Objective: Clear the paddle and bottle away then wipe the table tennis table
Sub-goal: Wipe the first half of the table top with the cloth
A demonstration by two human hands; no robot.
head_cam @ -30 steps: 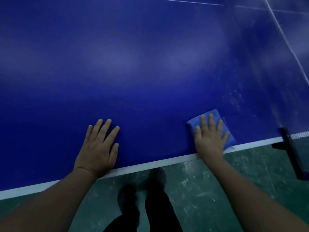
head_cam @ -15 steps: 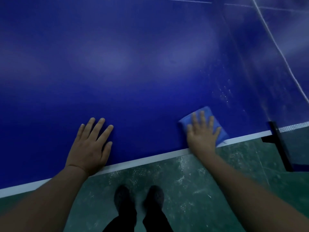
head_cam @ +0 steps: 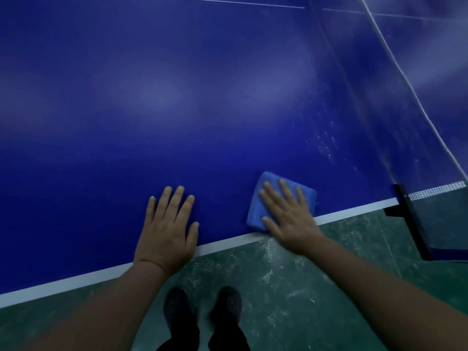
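The right hand point(head_cam: 288, 216) presses flat, fingers spread, on a folded blue cloth point(head_cam: 260, 201) at the table tennis table's point(head_cam: 177, 97) white near edge, while the left hand point(head_cam: 168, 229) rests flat beside it, holding nothing

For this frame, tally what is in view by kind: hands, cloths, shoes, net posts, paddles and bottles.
Hands: 2, left hand flat on the table, right hand flat on the cloth
Cloths: 1, blue cloth by the table's white edge
Shoes: 2, dark shoes on the floor
Net posts: 1, black post
Paddles: 0
Bottles: 0
Total: 6
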